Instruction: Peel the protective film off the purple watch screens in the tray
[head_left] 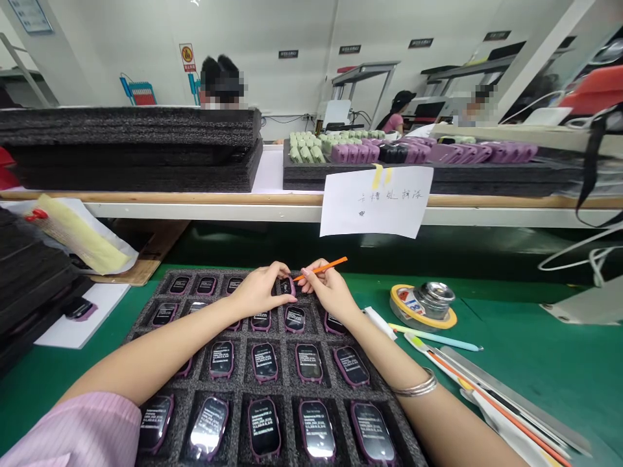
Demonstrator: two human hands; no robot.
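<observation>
My left hand grips a purple smartwatch body between thumb and fingers at the far edge of a black foam tray. Pinched in my right hand is a thin orange stick, its tip against or very near the watch's right side. Below my hands, rows of purple watches, such as one in the middle, lie in the tray's square pockets with white text on their dark screens. My forearms cover some of the pockets.
Right of the tray lie a tape roll with a metal-topped jar, a light-blue pen and a steel ruler. A shelf crosses ahead, bearing foam stacks, watches and a paper note. Other people sit beyond.
</observation>
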